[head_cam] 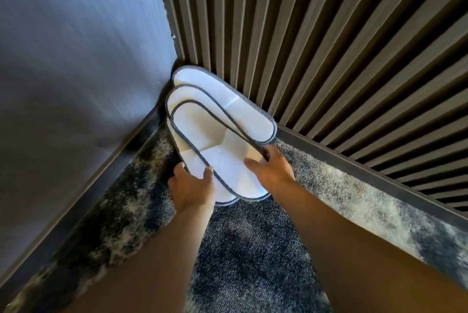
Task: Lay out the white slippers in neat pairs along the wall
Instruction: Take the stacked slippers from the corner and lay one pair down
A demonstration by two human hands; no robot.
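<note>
- Three white slippers (217, 140) (grey-edged) overlap in the far corner on the carpet (253, 249).
- Left hand (192, 186) fingers pinch the nearest slipper's left edge.
- Right hand (272, 168) fingers grip its right trim.

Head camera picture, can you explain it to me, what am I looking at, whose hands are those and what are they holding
This is one picture from a camera worn on a person's head, looking down at their own bare arms. There is no machine here. Several white slippers with dark trim lie overlapping in a room corner, on grey carpet, beside a ribbed wall. The left hand grips the near edge of the front slipper; the right hand pinches dark trim further right. They are not yet in pairs.
</note>
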